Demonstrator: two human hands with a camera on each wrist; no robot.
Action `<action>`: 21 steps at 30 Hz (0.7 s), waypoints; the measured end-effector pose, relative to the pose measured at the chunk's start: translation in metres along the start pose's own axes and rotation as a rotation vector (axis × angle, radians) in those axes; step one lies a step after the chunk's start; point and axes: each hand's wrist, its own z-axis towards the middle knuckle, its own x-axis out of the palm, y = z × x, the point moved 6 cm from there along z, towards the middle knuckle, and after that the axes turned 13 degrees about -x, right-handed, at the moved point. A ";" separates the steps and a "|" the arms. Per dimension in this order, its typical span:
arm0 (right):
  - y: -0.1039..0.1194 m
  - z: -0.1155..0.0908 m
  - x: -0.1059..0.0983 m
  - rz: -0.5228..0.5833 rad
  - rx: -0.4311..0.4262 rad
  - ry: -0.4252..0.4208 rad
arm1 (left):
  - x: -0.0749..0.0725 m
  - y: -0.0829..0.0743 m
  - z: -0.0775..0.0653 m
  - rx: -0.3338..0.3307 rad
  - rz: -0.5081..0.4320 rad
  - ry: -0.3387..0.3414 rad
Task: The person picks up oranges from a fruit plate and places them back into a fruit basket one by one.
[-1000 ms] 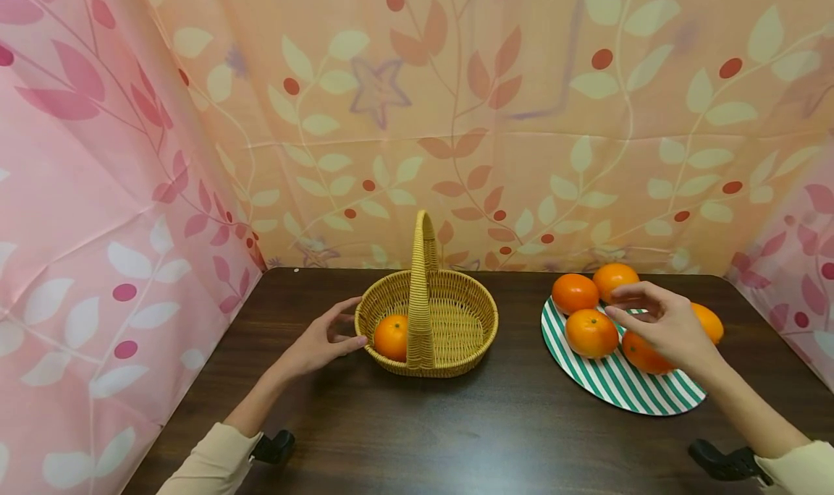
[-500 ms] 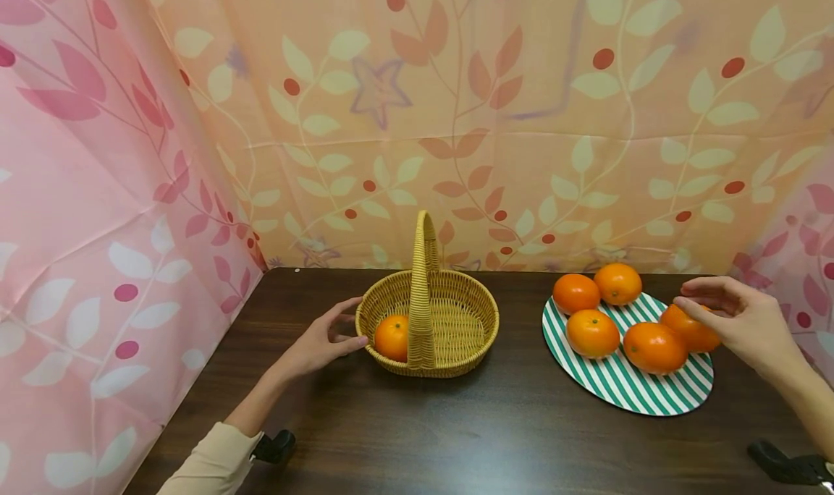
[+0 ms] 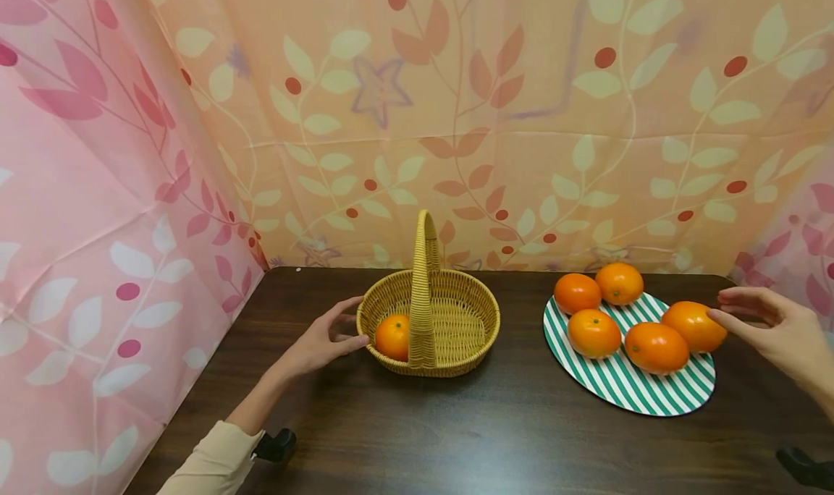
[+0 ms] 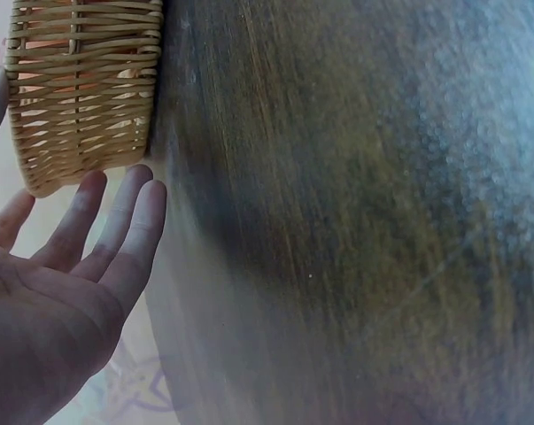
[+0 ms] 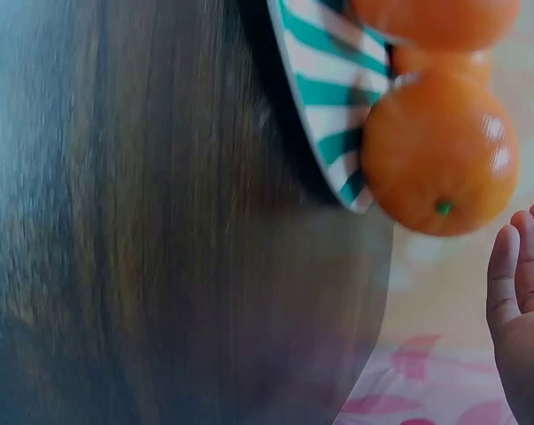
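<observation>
A yellow wicker basket (image 3: 462, 328) with a tall handle stands mid-table, an orange (image 3: 392, 337) in its left part. My left hand (image 3: 319, 347) touches the basket's left side, thumb toward the front; in the left wrist view its relaxed fingers (image 4: 129, 221) lie against the weave. Several oranges sit on a green-and-white striped oval plate (image 3: 606, 386) at the right. My right hand (image 3: 782, 328), fingers loosely extended and holding nothing, is beside the rightmost orange (image 3: 693, 326). In the right wrist view, a small gap shows between its fingertips and an orange (image 5: 439, 155).
The dark wooden table (image 3: 482, 437) runs back to a floral curtain (image 3: 456, 119), with pink floral cloth (image 3: 85, 263) on the left side. On the plate, other oranges include a front left one (image 3: 594, 333) and a back one (image 3: 619, 284).
My right hand has moved right, from above the oranges on the plate to beside the rightmost one, uncovering them. The left hand and basket have stayed in place.
</observation>
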 end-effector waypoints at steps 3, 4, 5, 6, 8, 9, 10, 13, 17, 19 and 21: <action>-0.008 -0.002 -0.001 0.011 -0.006 0.037 | 0.000 0.000 0.000 -0.001 0.003 0.001; -0.010 -0.002 -0.001 0.016 -0.010 0.058 | 0.000 0.000 0.000 -0.001 0.003 0.002; -0.013 -0.002 0.000 0.023 -0.016 0.080 | 0.000 0.000 0.000 -0.002 0.002 0.003; -0.016 -0.002 0.001 0.029 -0.020 0.104 | 0.000 -0.001 0.000 -0.002 0.002 0.002; -0.023 -0.003 0.003 0.035 -0.029 0.154 | 0.000 -0.001 0.000 -0.001 0.000 0.002; -0.027 -0.003 0.003 0.034 -0.031 0.177 | 0.000 -0.001 0.000 0.001 0.000 0.003; -0.030 -0.003 0.004 0.034 -0.028 0.197 | 0.000 -0.001 0.000 0.002 -0.001 0.003; -0.041 -0.006 0.006 0.038 -0.007 0.254 | 0.000 -0.001 0.000 0.004 -0.004 0.005; -0.052 -0.008 0.009 0.042 0.018 0.301 | 0.001 -0.002 0.000 0.004 -0.011 0.010; -0.055 -0.009 0.011 0.031 0.033 0.315 | 0.001 -0.002 0.000 0.003 -0.014 0.011; -0.056 -0.011 0.012 0.011 0.050 0.330 | 0.001 -0.001 0.000 0.001 -0.016 0.013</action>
